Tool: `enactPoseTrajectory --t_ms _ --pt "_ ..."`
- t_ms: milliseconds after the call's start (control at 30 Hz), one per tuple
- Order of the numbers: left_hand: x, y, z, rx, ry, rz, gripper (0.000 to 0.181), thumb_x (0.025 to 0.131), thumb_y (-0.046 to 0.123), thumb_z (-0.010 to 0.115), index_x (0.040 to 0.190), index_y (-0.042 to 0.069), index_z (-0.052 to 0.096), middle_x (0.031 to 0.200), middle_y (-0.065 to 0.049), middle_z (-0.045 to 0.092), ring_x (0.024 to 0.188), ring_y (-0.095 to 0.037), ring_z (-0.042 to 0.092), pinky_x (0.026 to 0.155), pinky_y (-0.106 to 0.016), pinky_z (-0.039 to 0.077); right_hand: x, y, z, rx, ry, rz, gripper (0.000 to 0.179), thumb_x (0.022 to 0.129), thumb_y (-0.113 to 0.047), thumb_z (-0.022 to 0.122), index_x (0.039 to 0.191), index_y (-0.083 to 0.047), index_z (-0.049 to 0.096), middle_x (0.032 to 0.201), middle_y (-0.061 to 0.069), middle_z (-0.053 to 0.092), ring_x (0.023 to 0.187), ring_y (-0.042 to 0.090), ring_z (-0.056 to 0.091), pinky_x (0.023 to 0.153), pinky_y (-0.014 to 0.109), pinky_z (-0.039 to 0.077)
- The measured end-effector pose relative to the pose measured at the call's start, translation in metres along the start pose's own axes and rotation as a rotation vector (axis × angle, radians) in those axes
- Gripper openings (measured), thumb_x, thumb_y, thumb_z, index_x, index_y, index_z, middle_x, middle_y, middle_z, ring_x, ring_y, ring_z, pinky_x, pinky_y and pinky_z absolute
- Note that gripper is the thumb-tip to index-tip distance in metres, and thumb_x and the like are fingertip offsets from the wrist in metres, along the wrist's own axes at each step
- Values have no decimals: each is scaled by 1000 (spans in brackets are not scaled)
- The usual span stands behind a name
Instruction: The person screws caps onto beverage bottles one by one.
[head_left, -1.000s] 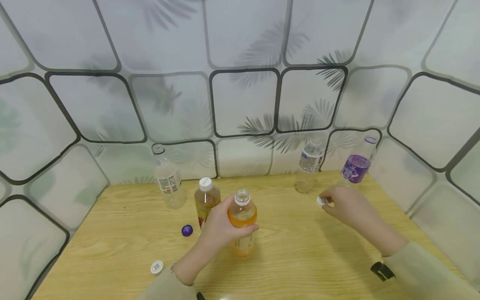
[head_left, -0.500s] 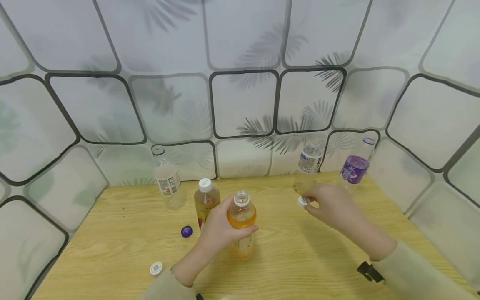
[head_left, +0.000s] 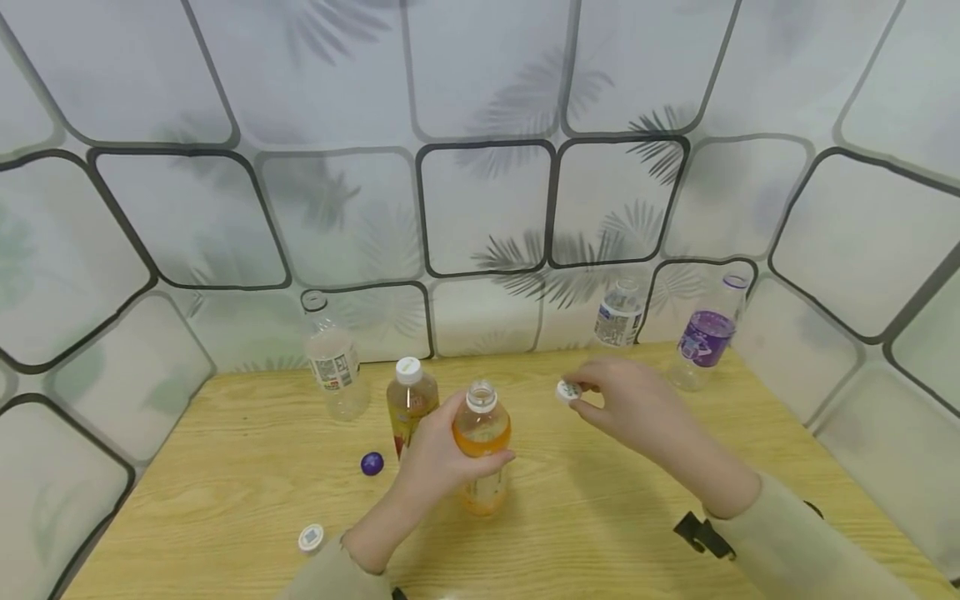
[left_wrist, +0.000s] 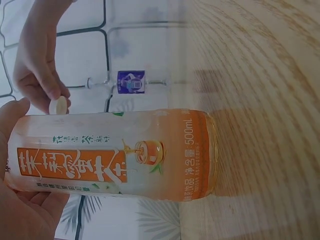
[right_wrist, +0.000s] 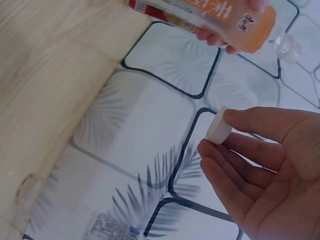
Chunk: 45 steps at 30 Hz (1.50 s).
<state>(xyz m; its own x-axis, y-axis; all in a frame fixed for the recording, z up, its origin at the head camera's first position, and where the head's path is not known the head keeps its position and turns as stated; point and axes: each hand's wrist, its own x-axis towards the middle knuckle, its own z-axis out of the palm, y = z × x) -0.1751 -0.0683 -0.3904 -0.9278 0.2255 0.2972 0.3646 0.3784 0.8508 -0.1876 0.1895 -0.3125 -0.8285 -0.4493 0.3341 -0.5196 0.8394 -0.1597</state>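
Observation:
My left hand [head_left: 438,457] grips an uncapped bottle with an orange label [head_left: 482,437] around its upper body; the bottle stands upright on the wooden table. Its label shows large in the left wrist view, with the left hand [left_wrist: 30,210] wrapped round the shoulder end. Between thumb and fingertips my right hand [head_left: 626,400] pinches a white bottle cap [head_left: 568,392], held to the right of the open bottle mouth. In the right wrist view the cap [right_wrist: 219,127] is seen from the side, near the tips of the right hand's fingers [right_wrist: 220,175].
A capped bottle of brown drink [head_left: 412,400] stands just left of the held bottle. Clear bottles without caps stand behind: one at left [head_left: 335,367], one with a blue-white label [head_left: 618,321], one purple-labelled [head_left: 705,337]. A purple cap [head_left: 372,463] and a white cap [head_left: 311,537] lie on the table [head_left: 225,467].
My right hand has moved left with the white cap, from in front of the purple-labelled bottle towards the orange-labelled bottle. My left hand and its bottle have stayed in place.

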Motion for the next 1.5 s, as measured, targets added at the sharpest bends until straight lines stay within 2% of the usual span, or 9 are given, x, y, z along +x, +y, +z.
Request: enactPoseTrajectory --t_ms 267,467,800,1267,1500 --pt "1 0 0 -4 1 23 70 75 17 97 137 14 65 122 0 77 109 -22 76 91 -30 62 9 -18 -7 31 29 -33 22 90 -12 84 111 -9 81 97 2 78 89 19 72 81 41 63" --pt "1 -2 0 19 3 47 69 77 18 97 136 11 64 122 -5 77 109 -26 76 90 -33 64 12 -31 -12 55 63 -70 22 89 -14 84 111 -11 81 96 -1 77 89 17 71 82 39 62" --pt "-1 1 0 10 4 -20 73 76 19 97 140 15 62 122 -1 77 109 -22 75 91 -33 62 16 -46 -18 98 88 -104 25 90 -14 85 114 -11 81 100 0 79 92 18 74 84 39 63" --pt "0 -2 1 18 9 -4 75 76 21 98 142 16 62 125 -2 76 110 -22 75 91 -32 62 20 -63 -22 132 134 -170 25 87 -17 88 110 -11 81 97 -2 78 89 13 72 82 32 63" --pt "-1 -2 1 15 9 -12 74 76 20 97 142 20 63 125 0 76 111 -21 75 90 -30 62 22 -74 -22 164 125 -187 27 86 -18 89 111 -11 81 99 -1 79 90 14 73 83 30 63"
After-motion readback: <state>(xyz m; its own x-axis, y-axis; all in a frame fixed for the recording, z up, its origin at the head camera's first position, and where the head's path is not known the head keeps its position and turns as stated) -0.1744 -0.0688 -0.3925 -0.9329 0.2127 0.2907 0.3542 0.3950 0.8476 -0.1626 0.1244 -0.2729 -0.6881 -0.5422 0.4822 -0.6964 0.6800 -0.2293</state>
